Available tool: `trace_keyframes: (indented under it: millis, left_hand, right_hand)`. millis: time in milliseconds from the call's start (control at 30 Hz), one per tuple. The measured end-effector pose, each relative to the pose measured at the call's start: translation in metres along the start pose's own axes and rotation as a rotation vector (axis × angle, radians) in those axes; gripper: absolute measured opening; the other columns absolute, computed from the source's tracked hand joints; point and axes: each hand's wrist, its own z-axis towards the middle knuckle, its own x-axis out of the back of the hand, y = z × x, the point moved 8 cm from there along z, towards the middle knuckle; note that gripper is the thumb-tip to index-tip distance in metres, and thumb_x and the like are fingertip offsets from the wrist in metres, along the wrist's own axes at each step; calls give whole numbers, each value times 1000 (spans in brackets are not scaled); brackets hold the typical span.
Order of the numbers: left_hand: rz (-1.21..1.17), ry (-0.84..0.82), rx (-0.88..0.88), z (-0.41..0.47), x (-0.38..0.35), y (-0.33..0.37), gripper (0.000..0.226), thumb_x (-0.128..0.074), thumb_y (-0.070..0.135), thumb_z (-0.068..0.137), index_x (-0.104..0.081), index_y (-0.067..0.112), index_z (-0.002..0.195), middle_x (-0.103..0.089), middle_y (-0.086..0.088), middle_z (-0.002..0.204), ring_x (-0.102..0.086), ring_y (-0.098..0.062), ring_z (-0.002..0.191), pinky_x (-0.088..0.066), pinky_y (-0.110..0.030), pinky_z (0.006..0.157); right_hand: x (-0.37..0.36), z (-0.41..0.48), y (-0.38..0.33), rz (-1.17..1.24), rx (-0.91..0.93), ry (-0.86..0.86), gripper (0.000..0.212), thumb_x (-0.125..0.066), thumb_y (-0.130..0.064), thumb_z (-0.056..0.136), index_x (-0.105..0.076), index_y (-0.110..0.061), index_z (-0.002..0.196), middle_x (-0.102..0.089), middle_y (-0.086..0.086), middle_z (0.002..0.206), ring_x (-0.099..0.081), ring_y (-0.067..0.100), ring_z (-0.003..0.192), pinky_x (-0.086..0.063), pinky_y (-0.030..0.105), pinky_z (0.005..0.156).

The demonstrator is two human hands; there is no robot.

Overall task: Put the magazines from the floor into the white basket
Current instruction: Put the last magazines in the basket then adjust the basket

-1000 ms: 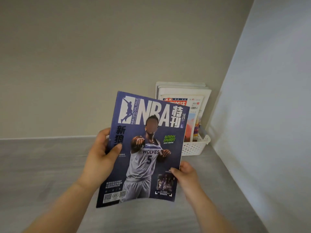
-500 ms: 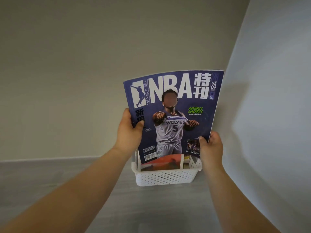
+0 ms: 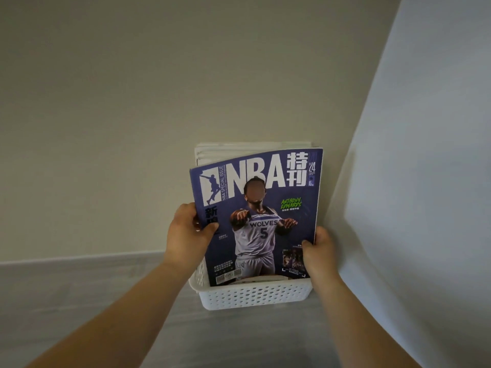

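A blue NBA magazine (image 3: 268,197) stands upright with its lower edge down inside the white perforated basket (image 3: 255,297) on the floor. My left hand (image 3: 190,232) grips its left edge, thumb on the cover. On the lower right edge, my right hand (image 3: 317,249) pinches the cover. Behind it, other magazines (image 3: 239,150) stand in the basket, only their pale top edges showing.
The basket sits in a corner: a beige wall (image 3: 159,88) behind it and a pale grey wall (image 3: 425,181) close on the right. Grey wood-look floor (image 3: 79,301) stretches to the left and front.
The magazine went from being held in front of me to above the basket, then down so its bottom edge is inside the basket. Both hands kept their hold and came closer to the basket.
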Motion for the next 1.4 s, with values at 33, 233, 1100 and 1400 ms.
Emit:
trace_keyframes:
  millis: [33, 233, 1100, 1400]
  left_hand:
    - [21, 31, -3, 1, 2, -3, 25, -65, -2, 72, -53, 7, 91, -50, -7, 91, -49, -20, 79, -38, -20, 61]
    - [18, 115, 22, 8, 7, -13, 56, -76, 0, 61, -42, 9, 105, -45, -8, 107, -46, -23, 101, -43, -36, 87]
    - [-394, -33, -21, 40, -19, -3, 37, -61, 9, 79, -42, 19, 109, -53, 17, 88, -59, 14, 68, -42, 3, 50]
    - [-202, -80, -98, 30, -21, -8, 38, -63, 10, 78, -51, 8, 114, -57, 15, 89, -55, 14, 69, -36, 8, 55]
  right_hand:
    - [-2, 1, -1, -6, 16, -2, 33, -40, 13, 80, -55, -8, 101, -58, 6, 92, -53, 20, 84, -39, 18, 58]
    - [-12, 8, 10, 94, -70, 51, 33, -36, 13, 76, -50, -15, 87, -59, 13, 92, -54, 26, 78, -44, 27, 62]
    - [-16, 50, -75, 290, 199, -105, 16, -41, -42, 89, -52, -33, 98, -69, -27, 64, -65, -5, 62, -49, 12, 46]
    - [-24, 45, -57, 294, 165, -103, 15, -43, -39, 89, -46, -35, 103, -62, -12, 92, -64, -5, 70, -51, 14, 56]
